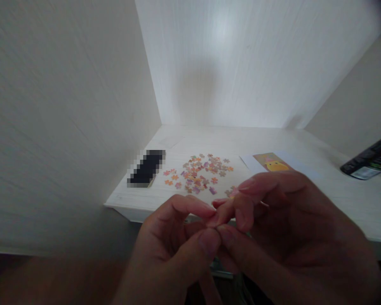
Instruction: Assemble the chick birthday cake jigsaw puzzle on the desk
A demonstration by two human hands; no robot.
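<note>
In front of the shelf's near edge, my left hand (pixel 178 241) and my right hand (pixel 292 224) meet with their fingertips pinched together. Whatever lies between the fingertips is hidden or too small to name. Just beyond them, a loose pile of small jigsaw puzzle pieces (pixel 197 171) in orange, pink, purple and brown spreads over the white shelf. A few pieces (pixel 232 192) show right behind my right fingers, partly covered by them.
A pixelated dark rectangular object (pixel 147 168) lies left of the pieces. On the right rests a card with a yellow character (pixel 274 163), partly behind my right hand. A dark bottle (pixel 370 159) is at far right. White panels (pixel 228 63) enclose the white shelf (pixel 130 203).
</note>
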